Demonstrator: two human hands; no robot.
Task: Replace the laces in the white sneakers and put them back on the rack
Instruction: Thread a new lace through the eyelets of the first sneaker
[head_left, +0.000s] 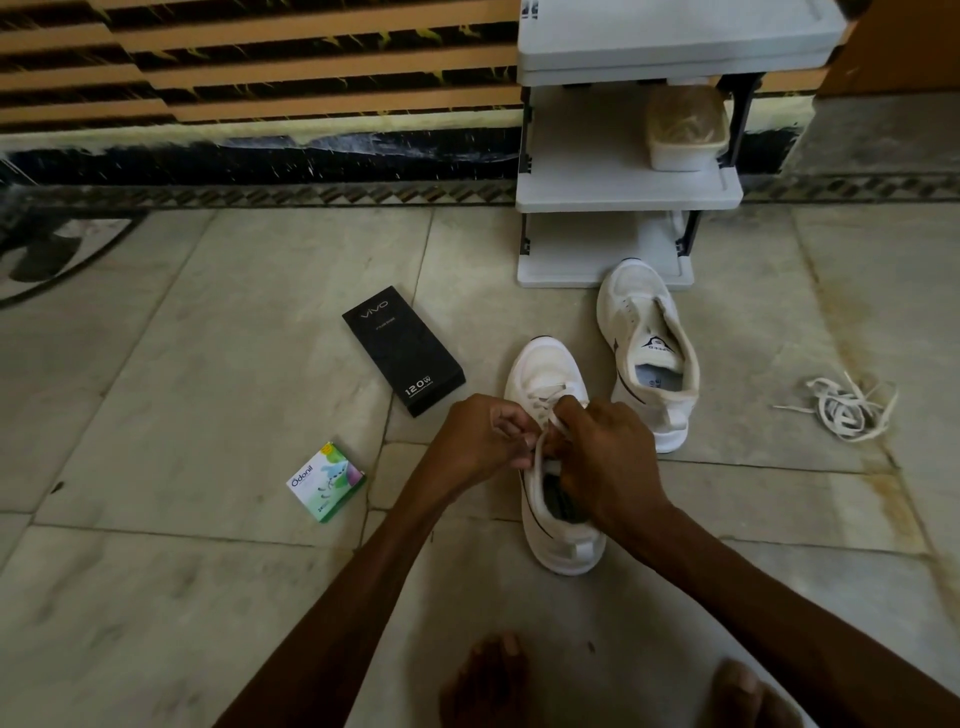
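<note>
White lace (550, 391) gathered at the throat of the near sneaker (544, 370)

The lace was flat woven cloth, soft and limp. It would probably take no push and follow only a pull, so the sound hold looked to be a pinch close to its end or just above an eyelet. It crossed the front of the near sneaker, which stood on the stone floor (208, 364) straight ahead of the person, toe pointing away. The left hand (480, 441) and the right hand (608, 457) met over the sneaker's opening, fingers curled in, each apparently nipping a run of lace. The exact grip under the knuckles could not be made out. The shoe itself looked light, with a yielding fabric upper and a firmer sole. The heel or the sole edge seemed the steadier place to lift it by.

The far sneaker (649, 353) stood just beside it, nearer the rack, its tongue bare and no lace showing. Well apart to the right lay loose laces (844, 410) in a tangled heap, likely to snag if dragged.

The grey plastic rack (623, 195) stood beyond, touching or nearly touching the far sneaker's toe. Its middle shelf held a pale lidded tub (685, 130) with something tan inside that was too blurred to name. The lowest shelf showed no shoes. To the left, a closed black box (402, 351) and a closed green and white box (326, 482) lay on the floor, their contents hidden
</note>
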